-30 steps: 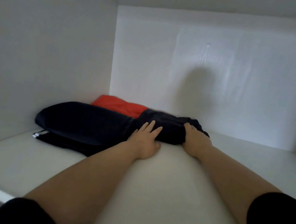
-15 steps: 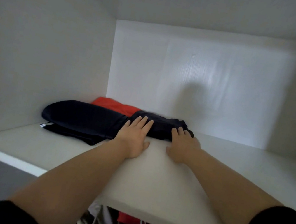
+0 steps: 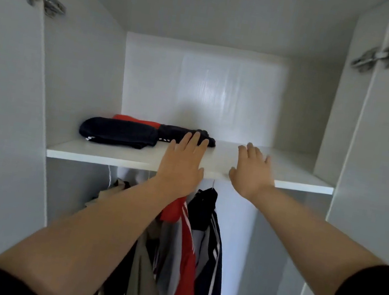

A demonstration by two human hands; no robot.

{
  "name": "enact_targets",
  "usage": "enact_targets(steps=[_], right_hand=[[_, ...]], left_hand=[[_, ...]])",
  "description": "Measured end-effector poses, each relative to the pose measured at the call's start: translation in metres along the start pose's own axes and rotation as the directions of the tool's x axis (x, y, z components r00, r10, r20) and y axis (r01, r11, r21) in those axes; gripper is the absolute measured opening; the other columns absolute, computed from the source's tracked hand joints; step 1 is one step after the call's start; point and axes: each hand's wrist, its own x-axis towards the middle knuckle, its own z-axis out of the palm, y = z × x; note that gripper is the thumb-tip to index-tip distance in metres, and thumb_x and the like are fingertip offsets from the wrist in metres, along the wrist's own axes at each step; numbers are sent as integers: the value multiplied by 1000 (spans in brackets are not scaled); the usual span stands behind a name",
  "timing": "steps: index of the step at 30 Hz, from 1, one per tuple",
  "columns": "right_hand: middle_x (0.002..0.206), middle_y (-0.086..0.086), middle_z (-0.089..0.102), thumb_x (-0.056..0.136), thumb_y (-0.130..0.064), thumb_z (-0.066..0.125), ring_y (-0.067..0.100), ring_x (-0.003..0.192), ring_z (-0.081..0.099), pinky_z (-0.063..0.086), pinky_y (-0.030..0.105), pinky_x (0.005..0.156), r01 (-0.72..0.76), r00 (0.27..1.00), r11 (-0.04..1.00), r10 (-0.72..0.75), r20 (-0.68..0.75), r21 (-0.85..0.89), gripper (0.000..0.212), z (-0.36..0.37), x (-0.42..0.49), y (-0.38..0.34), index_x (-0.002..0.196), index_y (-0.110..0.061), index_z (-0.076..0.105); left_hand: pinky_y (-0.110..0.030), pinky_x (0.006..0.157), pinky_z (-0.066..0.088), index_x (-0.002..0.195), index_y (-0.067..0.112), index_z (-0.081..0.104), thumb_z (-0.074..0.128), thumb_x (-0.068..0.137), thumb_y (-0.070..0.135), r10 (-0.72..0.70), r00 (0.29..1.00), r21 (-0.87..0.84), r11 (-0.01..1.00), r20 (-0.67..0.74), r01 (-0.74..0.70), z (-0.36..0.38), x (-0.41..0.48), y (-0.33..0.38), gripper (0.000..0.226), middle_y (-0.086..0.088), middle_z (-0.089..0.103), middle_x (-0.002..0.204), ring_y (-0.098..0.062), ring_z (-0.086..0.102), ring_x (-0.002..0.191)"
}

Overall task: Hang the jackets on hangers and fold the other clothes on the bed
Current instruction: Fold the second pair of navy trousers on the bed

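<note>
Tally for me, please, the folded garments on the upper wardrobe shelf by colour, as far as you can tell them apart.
Dark (navy or black): 2, the left bundle and the right bundle
Red: 1, the red garment behind them
Total: 3

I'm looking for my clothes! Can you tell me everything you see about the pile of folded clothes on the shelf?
The pile of folded clothes lies flat on the left part of the white shelf, close to the wardrobe's left wall. It looks like soft fabric, mostly dark navy or black. The front bundle has a rounded fold, with small white stripes at its lower edge. A red-orange piece peeks out behind. Fingers of the left hand overlap its right end; contact cannot be told.
</note>
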Motion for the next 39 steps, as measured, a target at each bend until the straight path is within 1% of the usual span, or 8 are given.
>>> enact_targets(steps=[4, 8, 11, 15, 20, 25, 33, 39], right_hand=[[155, 14, 18, 94, -28, 41, 27, 141, 18, 17, 46, 113, -102, 994, 990, 99, -37, -94, 56, -48, -95, 30, 143, -6, 23], [157, 13, 14, 92, -22, 43, 26, 145, 11, 11, 45, 116, -220, 975, 971, 217, -38, -98, 60, -96, -184, 65, 145, -6, 22], [158, 14, 12, 91, -19, 43, 27, 146, 9, 8, 43, 118, -281, 960, 951, 276, -52, -133, 61, -137, -250, 100, 147, -7, 21], [158, 14, 15, 88, -16, 43, 27, 146, 10, 8, 43, 119, -379, 925, 906, 365, -108, -185, 62, -185, -343, 148, 147, -7, 24], [159, 12, 12, 91, -17, 42, 25, 146, 8, 6, 42, 119, -522, 853, 815, 498, -157, -252, 59, -241, -466, 213, 147, -9, 23], [159, 12, 13, 94, -23, 42, 26, 146, 8, 7, 44, 119, -617, 783, 710, 596, -178, -339, 57, -304, -607, 275, 146, -9, 23], [158, 14, 16, 94, -23, 44, 27, 146, 11, 9, 44, 118, -723, 652, 523, 732, -198, -451, 56, -411, -848, 355, 144, -8, 26], [158, 14, 15, 94, -23, 45, 27, 146, 10, 8, 43, 119, -806, 524, 390, 820, -230, -445, 56, -445, -970, 403, 144, -8, 27]], left_hand=[[-47, 118, 6, 152, 18, -5, 38, 97, 35, 92, 996, -78, 993, -6, -92, -30, -59, 51, 72, -8, -7, 160, -25, -5, 147], [-47, 117, 3, 152, 18, -3, 38, 97, 33, 193, 981, -181, 964, -20, -193, -62, -101, 116, 70, -7, -8, 160, -24, -6, 147], [-45, 117, 2, 152, 18, -1, 41, 96, 32, 268, 962, -250, 929, -57, -274, -95, -122, 173, 72, -5, -5, 160, -22, -5, 147], [-46, 118, 4, 153, 18, 0, 43, 95, 34, 389, 916, -315, 861, -100, -400, -137, -155, 256, 73, -4, -5, 161, -22, -4, 147], [-44, 118, 1, 153, 22, 1, 37, 97, 45, 507, 850, -440, 736, -145, -514, -189, -210, 370, 70, -2, -9, 160, -20, -9, 147], [-44, 117, -1, 152, 22, -2, 33, 97, 45, 577, 789, -535, 606, -213, -588, -243, -289, 498, 69, -2, -8, 160, -20, -9, 147], [-46, 117, 1, 152, 20, -3, 32, 98, 43, 685, 669, -617, 400, -290, -678, -343, -443, 693, 69, -5, -8, 160, -22, -10, 147], [-47, 117, 1, 153, 19, 0, 34, 97, 41, 755, 548, -627, 240, -359, -741, -388, -526, 800, 68, -6, -6, 160, -23, -8, 147]])
